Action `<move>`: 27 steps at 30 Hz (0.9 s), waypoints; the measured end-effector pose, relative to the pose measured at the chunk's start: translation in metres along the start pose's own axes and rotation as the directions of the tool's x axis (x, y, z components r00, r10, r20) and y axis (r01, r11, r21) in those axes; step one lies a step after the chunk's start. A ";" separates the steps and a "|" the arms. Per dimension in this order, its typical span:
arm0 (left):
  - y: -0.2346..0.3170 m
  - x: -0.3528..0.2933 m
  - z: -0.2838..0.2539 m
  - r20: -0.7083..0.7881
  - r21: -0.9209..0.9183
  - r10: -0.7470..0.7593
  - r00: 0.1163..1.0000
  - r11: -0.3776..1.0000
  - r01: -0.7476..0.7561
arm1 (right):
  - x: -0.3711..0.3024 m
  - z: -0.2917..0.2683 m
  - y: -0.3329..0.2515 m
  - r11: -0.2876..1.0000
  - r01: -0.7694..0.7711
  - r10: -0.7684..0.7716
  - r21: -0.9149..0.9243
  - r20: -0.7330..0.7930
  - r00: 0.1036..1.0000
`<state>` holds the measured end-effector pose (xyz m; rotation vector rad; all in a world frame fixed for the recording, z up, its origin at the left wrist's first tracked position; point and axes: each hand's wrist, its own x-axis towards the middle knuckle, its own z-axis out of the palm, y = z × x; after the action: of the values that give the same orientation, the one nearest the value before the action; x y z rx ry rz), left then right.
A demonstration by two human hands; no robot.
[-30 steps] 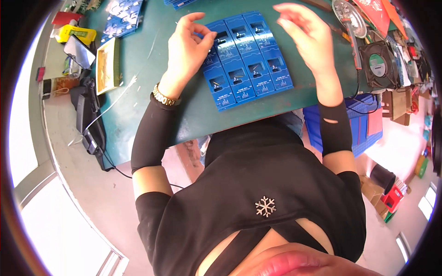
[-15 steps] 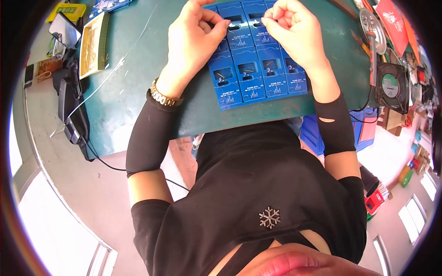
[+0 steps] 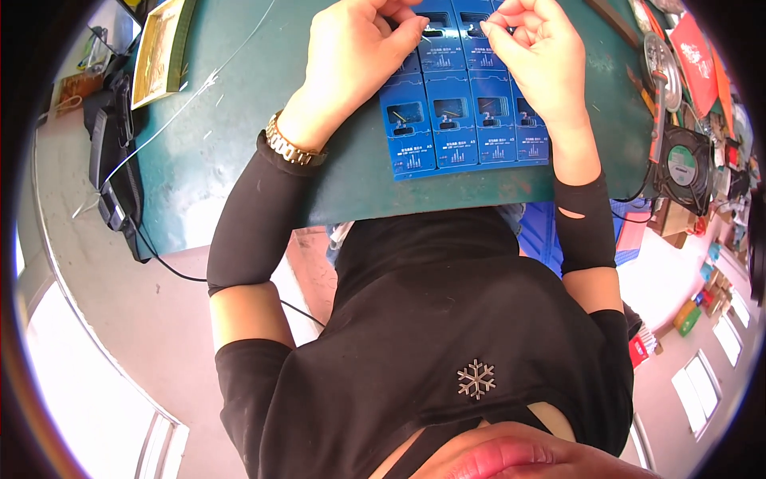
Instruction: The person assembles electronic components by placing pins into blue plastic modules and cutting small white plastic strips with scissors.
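Head view shows a blue panel of joined circuit boards (image 3: pixel 453 145), which lies flat on the green tabletop (image 3: pixel 263 152), close to the edge nearest the person. The left hand (image 3: pixel 361 49) is over the upper left part of the panel; its fingers are curled, and its thumb points toward an opening in an upper board. The right hand (image 3: pixel 546 64) is over the upper right part, also with bent fingers, the thumb near the forefinger. Whether the hands grip some small part, or touch the boards, I cannot tell. On the left wrist is a gold-coloured watch (image 3: pixel 286 145). Well apart to the left lies a shallow tray (image 3: pixel 180 46), and between it and the panel runs a thin white wire (image 3: pixel 239 53). At the right is a black fan (image 3: pixel 685 166).
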<state>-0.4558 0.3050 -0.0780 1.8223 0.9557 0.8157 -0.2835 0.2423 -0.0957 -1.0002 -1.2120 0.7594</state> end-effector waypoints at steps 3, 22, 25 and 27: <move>0.001 0.000 -0.002 0.011 0.005 -0.022 1.000 1.000 0.022 | -0.005 -0.004 -0.011 0.998 -0.016 0.017 0.065 -0.005 1.000; 0.010 0.003 0.002 0.030 0.105 -0.071 0.997 0.992 0.067 | -0.006 -0.007 -0.034 0.924 -0.217 0.189 -0.316 -0.118 0.975; 0.012 0.004 0.002 0.046 0.163 -0.034 0.998 0.986 0.026 | -0.006 -0.010 -0.039 0.910 -0.175 0.133 -0.375 -0.135 0.982; 0.012 0.004 0.002 0.065 0.207 -0.010 0.998 0.978 -0.004 | -0.006 -0.011 -0.041 0.907 -0.161 0.113 -0.389 -0.143 0.983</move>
<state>-0.4486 0.3043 -0.0674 2.0125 1.0321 0.6699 -0.2753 0.2184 -0.0605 -1.4610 -1.2284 0.5590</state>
